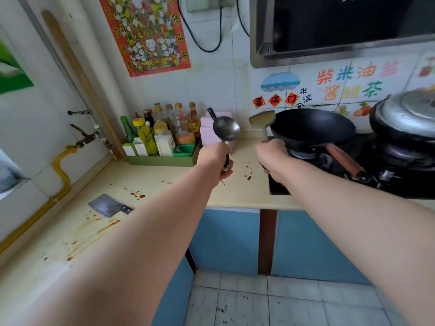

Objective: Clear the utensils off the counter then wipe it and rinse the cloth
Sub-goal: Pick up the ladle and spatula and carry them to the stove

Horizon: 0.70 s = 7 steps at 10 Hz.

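The pale yellow counter [150, 177] ran in an L from the near left to the far right, smeared and spotted with reddish sauce. On the far right sat the black stove [367, 170], carrying a black wok [313, 125] with a wooden handle pointing near-right, and beside it, further right, a dark pot under a metal lid [409, 114]. In the far corner a green tray [162, 160] held a cluster of sauce bottles. A cleaver [107, 205] lay flat on the counter at the left, its handle partly hidden behind the left forearm.

Both arms reached out over the counter. The left hand [217, 161] was closed around the dark handle of a metal ladle [226, 128], held upright with the bowl on top, in front of a pink box. The right hand [270, 158] was closed around the handle of a spatula [262, 118], its blade raised just left of the wok's rim.
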Motion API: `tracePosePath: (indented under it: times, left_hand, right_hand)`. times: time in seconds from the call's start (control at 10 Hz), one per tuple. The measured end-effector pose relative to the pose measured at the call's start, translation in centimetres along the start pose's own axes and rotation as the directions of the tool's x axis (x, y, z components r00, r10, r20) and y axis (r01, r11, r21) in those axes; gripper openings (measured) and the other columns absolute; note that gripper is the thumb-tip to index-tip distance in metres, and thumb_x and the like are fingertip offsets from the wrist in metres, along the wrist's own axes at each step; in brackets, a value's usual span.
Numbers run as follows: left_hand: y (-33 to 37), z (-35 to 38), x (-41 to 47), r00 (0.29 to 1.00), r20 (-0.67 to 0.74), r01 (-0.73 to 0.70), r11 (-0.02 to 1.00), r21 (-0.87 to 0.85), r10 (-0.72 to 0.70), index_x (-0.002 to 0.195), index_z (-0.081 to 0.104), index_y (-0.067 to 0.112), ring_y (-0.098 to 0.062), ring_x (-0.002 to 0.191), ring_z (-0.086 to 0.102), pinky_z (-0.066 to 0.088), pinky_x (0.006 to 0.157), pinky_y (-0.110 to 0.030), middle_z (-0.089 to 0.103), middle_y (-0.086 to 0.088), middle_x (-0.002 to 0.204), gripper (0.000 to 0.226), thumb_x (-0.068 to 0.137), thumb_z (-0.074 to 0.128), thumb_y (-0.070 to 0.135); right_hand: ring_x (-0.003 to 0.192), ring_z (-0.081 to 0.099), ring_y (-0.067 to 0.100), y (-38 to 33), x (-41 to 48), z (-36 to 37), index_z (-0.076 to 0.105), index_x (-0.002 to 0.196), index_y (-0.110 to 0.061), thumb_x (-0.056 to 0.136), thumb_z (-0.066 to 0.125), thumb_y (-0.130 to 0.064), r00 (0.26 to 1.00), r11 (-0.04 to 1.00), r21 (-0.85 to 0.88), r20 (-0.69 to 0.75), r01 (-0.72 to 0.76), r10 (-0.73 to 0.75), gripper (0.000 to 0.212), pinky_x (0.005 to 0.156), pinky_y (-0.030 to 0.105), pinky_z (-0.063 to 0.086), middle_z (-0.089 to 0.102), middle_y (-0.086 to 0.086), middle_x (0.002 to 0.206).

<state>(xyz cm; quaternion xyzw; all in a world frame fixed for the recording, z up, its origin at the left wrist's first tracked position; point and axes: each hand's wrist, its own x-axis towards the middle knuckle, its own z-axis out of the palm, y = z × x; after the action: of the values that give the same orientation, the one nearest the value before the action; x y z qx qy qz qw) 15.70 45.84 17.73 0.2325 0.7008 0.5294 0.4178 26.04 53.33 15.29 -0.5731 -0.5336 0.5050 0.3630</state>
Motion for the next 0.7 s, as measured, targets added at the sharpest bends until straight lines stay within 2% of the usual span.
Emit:
tracePosePath:
  times: [0.1, 0.2, 0.3, 0.4, 0.5, 0.6, 0.7]
  left_hand:
    - [1.6, 3.0, 0.7, 0.999, 0.034, -0.008, 1.0, -0.015, 0.009, 0.088, 0.051, 0.012, -0.015, 0.064, 0.055, 0.048, 0.053, -0.025, 0.055, -0.009, 0.082, 0.01, 0.09, 0.042, 0.008]
    - [2.9, 6.9, 3.2, 0.996, 0.083, -0.027, 1.0, 0.005, 0.027, 0.082, 0.049, 0.014, -0.014, 0.063, 0.055, 0.048, 0.055, -0.024, 0.053, -0.006, 0.078, 0.012, 0.09, 0.043, 0.008]
    - [4.3, 10.6, 4.3, 0.994, 0.109, -0.022, 1.0, 0.018, 0.02, 0.078, 0.047, 0.013, -0.014, 0.063, 0.054, 0.047, 0.055, -0.024, 0.05, -0.005, 0.076, 0.016, 0.092, 0.043, 0.007]
    - [5.5, 14.4, 5.6, 0.993, 0.12, -0.006, 0.999, 0.044, 0.0, 0.076, 0.046, 0.012, -0.016, 0.069, 0.055, 0.046, 0.054, -0.024, 0.049, -0.005, 0.077, 0.018, 0.092, 0.042, 0.006]
    - [6.1, 18.1, 7.2, 0.988, 0.146, 0.041, 0.997, 0.067, -0.051, 0.08, 0.045, 0.012, -0.015, 0.064, 0.054, 0.047, 0.05, -0.022, 0.049, -0.008, 0.083, 0.014, 0.093, 0.043, 0.006]
    - [6.1, 21.5, 8.7, 0.984, 0.149, 0.084, 0.992, 0.099, -0.098, 0.08, 0.044, 0.011, -0.014, 0.062, 0.054, 0.046, 0.049, -0.023, 0.054, -0.01, 0.093, 0.014, 0.094, 0.044, 0.007]
    - [5.7, 23.9, 10.1, 0.982, 0.131, 0.116, 0.983, 0.142, -0.135, 0.079, 0.045, 0.009, -0.015, 0.062, 0.055, 0.045, 0.049, -0.024, 0.057, -0.012, 0.094, 0.015, 0.095, 0.044, 0.008]
  right_hand:
    - [0.066, 0.044, 0.018, -0.9, 2.0, -2.5, 0.048, 0.099, -0.012, 0.09, 0.046, -0.015, 0.998, 1.0, -0.014, -0.062, 0.001, -0.002, 0.01, 0.057, 0.029, 0.04, 0.047, 0.01, 0.1]
    - [0.077, 0.046, 0.021, -1.2, 6.8, -5.8, 0.05, 0.116, -0.01, 0.091, 0.043, -0.017, 0.981, 0.988, 0.097, -0.141, -0.119, 0.132, 0.027, 0.054, 0.028, 0.032, 0.05, 0.007, 0.098]
    - [0.061, 0.04, 0.014, -1.5, 9.8, -9.5, 0.046, 0.102, -0.009, 0.089, 0.047, -0.01, 0.996, 0.997, -0.064, -0.084, -0.044, 0.039, 0.013, 0.05, 0.024, 0.034, 0.045, 0.009, 0.101]
    - [0.056, 0.035, 0.013, -1.5, 12.7, -12.7, 0.044, 0.077, -0.013, 0.091, 0.046, -0.007, 0.999, 0.991, -0.126, -0.023, -0.041, 0.039, 0.016, 0.048, 0.023, 0.033, 0.045, 0.01, 0.087]
    - [0.055, 0.033, 0.013, -0.5, 16.8, -15.3, 0.039, 0.072, -0.015, 0.093, 0.044, -0.006, 0.999, 0.97, -0.243, 0.009, -0.03, 0.033, 0.023, 0.048, 0.024, 0.032, 0.044, 0.011, 0.087]
    - [0.054, 0.032, 0.015, 0.0, 19.0, -16.7, 0.044, 0.096, -0.011, 0.094, 0.042, -0.008, 0.996, 0.956, -0.279, -0.007, -0.09, 0.092, 0.004, 0.043, 0.021, 0.031, 0.045, 0.011, 0.089]
    - [0.054, 0.031, 0.016, 0.9, 20.8, -17.8, 0.045, 0.103, -0.011, 0.093, 0.041, -0.007, 0.983, 0.945, -0.27, -0.02, -0.182, 0.184, 0.011, 0.042, 0.022, 0.023, 0.049, 0.009, 0.084]
